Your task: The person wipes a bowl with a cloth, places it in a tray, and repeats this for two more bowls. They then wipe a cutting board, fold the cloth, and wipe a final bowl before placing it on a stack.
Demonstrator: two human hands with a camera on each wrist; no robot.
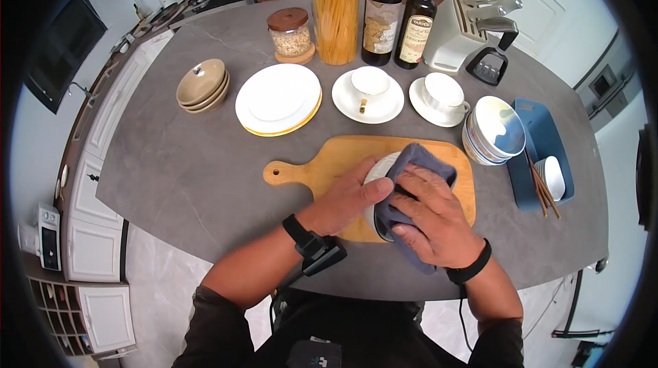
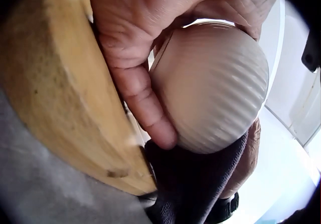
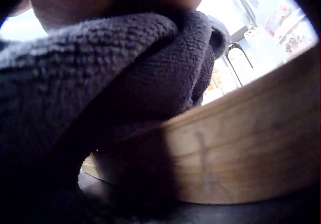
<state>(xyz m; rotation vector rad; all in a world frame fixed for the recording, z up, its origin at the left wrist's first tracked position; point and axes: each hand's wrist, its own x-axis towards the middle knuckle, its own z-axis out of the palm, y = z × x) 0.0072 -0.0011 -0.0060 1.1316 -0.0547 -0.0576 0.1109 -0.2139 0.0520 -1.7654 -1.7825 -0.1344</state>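
Observation:
My left hand (image 1: 346,198) grips a white ribbed bowl (image 2: 215,88) tipped on its side, fingers and thumb curled around it. In the head view the bowl is over the wooden cutting board (image 1: 337,153), mostly hidden by the hands and cloth. A dark grey cloth (image 1: 433,159) is draped across the bowl's right side and hangs down past the board's front edge. My right hand (image 1: 439,217) holds this cloth against the bowl with bent fingers. In the right wrist view the bunched cloth (image 3: 150,78) hides the bowl.
Behind the board stand white plates (image 1: 277,97), two cups on saucers (image 1: 370,111) and, at left, brown bowls (image 1: 201,83). Stacked bowls (image 1: 495,128) and a blue bin (image 1: 545,128) with chopsticks (image 1: 541,186) are at right. Bottles (image 1: 415,25), a pasta jar (image 1: 334,18) and a knife block (image 1: 452,35) line the back.

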